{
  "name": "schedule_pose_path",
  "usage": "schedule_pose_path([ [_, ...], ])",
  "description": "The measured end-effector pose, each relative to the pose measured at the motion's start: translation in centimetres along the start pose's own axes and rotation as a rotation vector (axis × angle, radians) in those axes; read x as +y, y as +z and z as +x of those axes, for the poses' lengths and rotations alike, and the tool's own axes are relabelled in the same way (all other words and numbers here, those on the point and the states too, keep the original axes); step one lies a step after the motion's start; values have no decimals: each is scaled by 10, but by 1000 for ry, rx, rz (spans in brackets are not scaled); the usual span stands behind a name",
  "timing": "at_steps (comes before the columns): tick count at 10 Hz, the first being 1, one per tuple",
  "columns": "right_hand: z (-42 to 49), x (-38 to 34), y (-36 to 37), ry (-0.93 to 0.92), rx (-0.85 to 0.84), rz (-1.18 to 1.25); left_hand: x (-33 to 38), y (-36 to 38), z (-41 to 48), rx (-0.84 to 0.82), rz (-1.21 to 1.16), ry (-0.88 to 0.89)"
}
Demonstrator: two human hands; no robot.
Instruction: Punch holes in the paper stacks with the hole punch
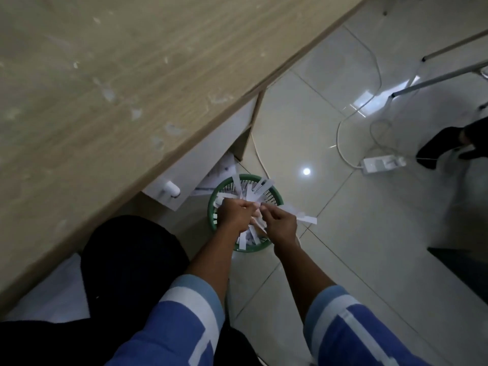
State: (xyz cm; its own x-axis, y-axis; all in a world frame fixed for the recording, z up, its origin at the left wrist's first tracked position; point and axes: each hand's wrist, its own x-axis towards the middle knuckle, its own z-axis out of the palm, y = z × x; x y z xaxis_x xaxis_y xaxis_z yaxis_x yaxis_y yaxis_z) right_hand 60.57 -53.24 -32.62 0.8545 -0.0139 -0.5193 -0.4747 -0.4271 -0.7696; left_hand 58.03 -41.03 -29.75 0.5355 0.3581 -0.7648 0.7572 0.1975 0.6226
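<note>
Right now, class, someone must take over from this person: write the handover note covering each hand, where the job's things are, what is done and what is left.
Left hand: closed on white paper strips, above the green waste basket on the floor.
Right hand: pinching more strips, one sticking out to the right past the basket rim.
Basket: beside the desk, already holding many strips.
Desk drawer: open, with papers inside.
Not in view: the hole punch and the paper stacks.
Done: cannot tell how much punching is done.
Left: probably drop the strips into the basket, then return to the desk and find the punch.
</note>
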Motion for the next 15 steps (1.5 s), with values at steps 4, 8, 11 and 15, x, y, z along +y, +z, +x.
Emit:
schedule_pose_path([
  [4,4,8,8,6,127,-138,-1,-3,17,98,49,15],
  [8,-6,-6,8,-27,155,-214,5,-13,6,-8,377,187],
  [11,-15,-17,-2,-30,71,-96,15,-28,-14,13,608,372],
  [15,-32,-34,-16,-149,105,-96,24,-32,-33,23,625,452],
])
